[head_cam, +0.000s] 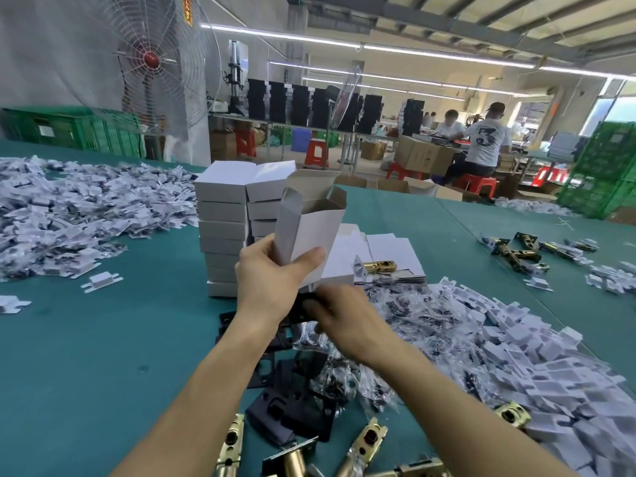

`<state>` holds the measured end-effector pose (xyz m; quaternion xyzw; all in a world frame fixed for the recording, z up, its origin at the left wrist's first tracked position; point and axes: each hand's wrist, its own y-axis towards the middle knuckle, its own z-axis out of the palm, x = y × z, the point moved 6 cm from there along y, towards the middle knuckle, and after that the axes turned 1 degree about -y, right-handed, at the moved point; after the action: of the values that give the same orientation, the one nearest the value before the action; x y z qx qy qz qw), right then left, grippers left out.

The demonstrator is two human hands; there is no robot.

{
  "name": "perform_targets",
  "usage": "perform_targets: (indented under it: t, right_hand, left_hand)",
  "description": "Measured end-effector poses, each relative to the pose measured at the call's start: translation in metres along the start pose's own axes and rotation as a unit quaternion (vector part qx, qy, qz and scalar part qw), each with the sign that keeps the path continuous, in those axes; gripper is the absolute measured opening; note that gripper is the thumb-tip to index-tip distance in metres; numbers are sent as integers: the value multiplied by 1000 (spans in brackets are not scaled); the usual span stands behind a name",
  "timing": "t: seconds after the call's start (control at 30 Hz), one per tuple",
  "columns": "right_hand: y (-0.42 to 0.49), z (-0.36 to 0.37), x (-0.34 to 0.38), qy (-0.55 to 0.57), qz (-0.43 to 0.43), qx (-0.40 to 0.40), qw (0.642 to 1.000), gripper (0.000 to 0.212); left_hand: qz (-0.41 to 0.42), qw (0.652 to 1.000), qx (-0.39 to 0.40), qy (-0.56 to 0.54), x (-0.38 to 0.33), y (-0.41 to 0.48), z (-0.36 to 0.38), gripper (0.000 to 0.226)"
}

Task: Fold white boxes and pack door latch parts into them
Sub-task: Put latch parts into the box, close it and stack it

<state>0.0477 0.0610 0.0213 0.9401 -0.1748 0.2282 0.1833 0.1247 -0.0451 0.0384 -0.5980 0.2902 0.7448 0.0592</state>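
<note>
Above the green table (103, 339), raised in the left hand (272, 277): a white box (309, 222), upright, top open with its flaps standing, grey-brown board showing inside, lower end hidden behind thumb and palm.

Spread across the table on the left, a wide heap (69, 208) of white parts in clear bags; on the right, a second heap (499, 339) running down to the near edge. Behind the box, a tall stack (223, 228) of closed white boxes in two columns, its right column partly covered by the held one. Just right of the stack, flat white blanks (389, 249), with one brass latch (375, 267) lying on top. Below the hands, black plates (296, 401) overlapping on the cloth, half hidden by both forearms. Along the near edge, more brass latches (364, 442), lying at different angles. Far back on the left, a big fan (151, 60).

Left hand wrapped round the box's lower part, thumb across the near face, fingers behind. Right hand (344, 318) just under the box, back upward, fingers curled toward a dark part (301, 306) at the box's bottom edge — blurred, so cannot tell whether gripped or only touched.
</note>
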Motion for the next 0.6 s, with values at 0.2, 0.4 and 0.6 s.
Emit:
perform_targets:
  t: [0.2, 0.4, 0.6]
  right_hand:
    - [-47, -29, -50, 341, 246, 24, 907, 6]
    - [-84, -53, -66, 463, 276, -70, 840, 26]
    - [-96, -60, -57, 525, 250, -46, 813, 28]
  left_hand:
    - [-48, 997, 44, -50, 5, -11, 15, 23]
    - [-86, 992, 76, -51, 14, -21, 25, 25]
    - [-105, 988, 112, -26, 20, -29, 34, 29]
